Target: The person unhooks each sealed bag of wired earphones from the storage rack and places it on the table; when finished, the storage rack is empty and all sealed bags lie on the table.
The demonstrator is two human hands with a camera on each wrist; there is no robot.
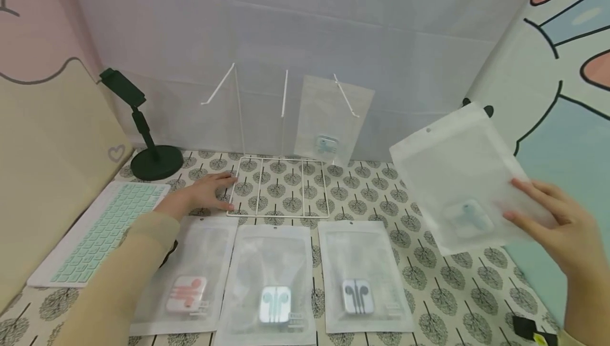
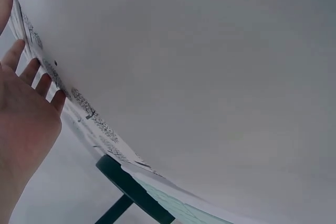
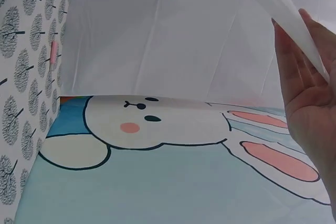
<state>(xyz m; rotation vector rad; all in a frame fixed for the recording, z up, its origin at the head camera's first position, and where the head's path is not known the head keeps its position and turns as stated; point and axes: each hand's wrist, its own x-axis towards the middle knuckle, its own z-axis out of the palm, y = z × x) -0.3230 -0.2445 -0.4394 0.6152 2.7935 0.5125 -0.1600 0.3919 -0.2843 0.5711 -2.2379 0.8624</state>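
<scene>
My right hand (image 1: 562, 219) pinches the edge of a frosted zip pouch (image 1: 448, 171) with a pale blue item inside, tilted above the table's right side. In the right wrist view, my thumb and fingers hold that pouch's white edge (image 3: 294, 19). With fairly straight fingers, my left hand (image 1: 207, 192) touches the left side of a white wire display rack (image 1: 281, 216). A similar pouch (image 1: 310, 105) hangs at the rack's right hook. Three flat pouches lie in front: one with pink earphones (image 1: 186, 294), one with mint earphones (image 1: 275, 304), one with grey earphones (image 1: 357, 296).
A white keyboard (image 1: 111, 224) with mint keys lies at the left, partly behind my left sleeve. Behind it stands a dark green phone stand (image 1: 154, 160). A small black object (image 1: 524, 327) lies at the front right. The tablecloth (image 1: 448, 282) has a tree print.
</scene>
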